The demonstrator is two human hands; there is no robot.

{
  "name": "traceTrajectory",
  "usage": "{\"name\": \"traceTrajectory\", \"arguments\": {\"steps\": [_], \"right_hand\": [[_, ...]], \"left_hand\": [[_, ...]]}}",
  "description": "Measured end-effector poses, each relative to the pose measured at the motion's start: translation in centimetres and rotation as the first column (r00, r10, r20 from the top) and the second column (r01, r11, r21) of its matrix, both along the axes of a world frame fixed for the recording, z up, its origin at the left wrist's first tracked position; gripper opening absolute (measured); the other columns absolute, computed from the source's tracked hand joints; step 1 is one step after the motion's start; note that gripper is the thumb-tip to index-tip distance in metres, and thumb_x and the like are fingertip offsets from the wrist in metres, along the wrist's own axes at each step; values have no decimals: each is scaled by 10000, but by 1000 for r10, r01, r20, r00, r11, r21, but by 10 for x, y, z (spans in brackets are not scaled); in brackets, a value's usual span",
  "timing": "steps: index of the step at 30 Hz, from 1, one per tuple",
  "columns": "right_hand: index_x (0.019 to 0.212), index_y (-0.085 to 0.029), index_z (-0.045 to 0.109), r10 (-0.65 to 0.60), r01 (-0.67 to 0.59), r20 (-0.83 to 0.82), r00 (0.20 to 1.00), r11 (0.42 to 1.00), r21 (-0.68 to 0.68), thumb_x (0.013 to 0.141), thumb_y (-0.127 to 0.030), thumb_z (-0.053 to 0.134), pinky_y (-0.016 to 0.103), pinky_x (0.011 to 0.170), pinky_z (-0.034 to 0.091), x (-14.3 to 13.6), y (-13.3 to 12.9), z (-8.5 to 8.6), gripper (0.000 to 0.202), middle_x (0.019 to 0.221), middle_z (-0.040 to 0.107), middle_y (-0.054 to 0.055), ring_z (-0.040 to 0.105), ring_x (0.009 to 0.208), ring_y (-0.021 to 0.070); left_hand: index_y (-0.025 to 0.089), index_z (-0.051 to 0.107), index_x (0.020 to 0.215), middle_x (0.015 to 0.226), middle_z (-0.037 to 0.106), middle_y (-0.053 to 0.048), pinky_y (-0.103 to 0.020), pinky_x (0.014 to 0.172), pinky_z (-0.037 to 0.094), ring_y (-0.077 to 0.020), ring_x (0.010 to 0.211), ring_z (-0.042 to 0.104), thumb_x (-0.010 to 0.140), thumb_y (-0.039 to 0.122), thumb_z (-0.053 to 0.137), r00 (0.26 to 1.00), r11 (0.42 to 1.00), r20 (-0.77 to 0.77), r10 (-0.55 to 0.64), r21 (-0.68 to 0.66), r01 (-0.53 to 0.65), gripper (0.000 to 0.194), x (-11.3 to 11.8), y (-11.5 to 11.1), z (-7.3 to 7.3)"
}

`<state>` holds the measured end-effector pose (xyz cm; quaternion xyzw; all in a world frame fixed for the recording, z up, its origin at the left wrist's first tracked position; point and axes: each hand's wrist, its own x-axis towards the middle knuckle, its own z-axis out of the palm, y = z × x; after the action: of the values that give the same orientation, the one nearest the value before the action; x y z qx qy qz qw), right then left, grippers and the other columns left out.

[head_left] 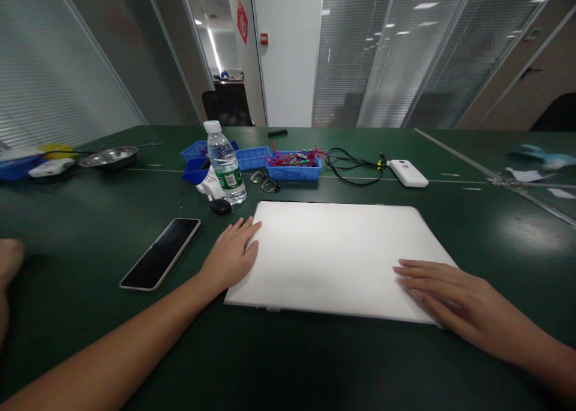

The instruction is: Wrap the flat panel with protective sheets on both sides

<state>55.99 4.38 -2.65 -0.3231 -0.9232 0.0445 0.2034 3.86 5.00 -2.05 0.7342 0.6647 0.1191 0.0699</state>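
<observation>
A flat white rectangular panel (337,255) lies on the green table (288,363) in front of me. My left hand (231,254) rests on its left edge, fingers spread and pointing away from me. Across the panel's right side lies my right hand (450,297), palm down with the fingers stretched out towards the left. Neither hand grips anything. Left of my left hand is a smartphone (161,255) with a dark screen. Just beyond that hand sit a small black rounded object (220,206) and a clear water bottle (226,164), upright with a white cap.
Behind the panel are eyeglasses (270,185), a blue tray (293,172) of red wires, a coiled black cable (353,166) and a white power bank (408,173). A metal bowl (110,158) stands at far left. Another person's hand (9,261) shows at the left edge.
</observation>
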Motion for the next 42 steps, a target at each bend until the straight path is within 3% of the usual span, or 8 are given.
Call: {"name": "traceTrajectory", "arguments": {"steps": [9,17,25,36,42], "right_hand": [[1503,-427,779,-12,12,-6,1000,1000,-23,1094,-327,645,521,1168,674,1,0,-1,441,1527,765,-2,748,1406,286],[1503,-423,778,3,-3,7,1000,1000,-1,1102,-334,644,518,1147,686,-2,0,4,432,1511,776,-4,756,1394,279],[1515,-447,762,10,-10,12,1000,1000,21,1099,-317,647,496,1133,696,-2,0,2,451,1531,764,-29,752,1400,265],[1500,-435,776,-1,1,18,1000,1000,13,1103,-316,641,518,1140,691,-1,0,2,436,1525,769,-16,750,1405,276],[1499,-435,775,2,-2,22,1000,1000,25,1106,-315,638,498,1138,693,-2,-1,3,433,1529,767,-21,752,1402,265]], "left_hand": [[156,606,1703,1820,503,-146,-602,1427,344,-365,1727,436,1106,377,457,1000,1000,16,1,29,-1,654,-2,0,-2],[95,581,1717,1830,465,-189,-625,1432,320,-392,1739,404,1111,364,414,1000,1000,-6,-2,-1,2,684,1,-1,0],[148,600,1706,1823,493,-151,-605,1428,341,-370,1729,429,1103,381,447,1000,1000,-5,-3,21,3,665,-3,0,-3],[96,588,1710,1827,477,-188,-616,1434,322,-389,1740,403,1109,372,413,1000,1000,-3,-2,5,2,684,0,0,-1],[120,591,1710,1825,482,-173,-622,1431,331,-385,1738,408,1111,381,432,1000,1000,2,-4,7,4,673,-1,0,0]]}}
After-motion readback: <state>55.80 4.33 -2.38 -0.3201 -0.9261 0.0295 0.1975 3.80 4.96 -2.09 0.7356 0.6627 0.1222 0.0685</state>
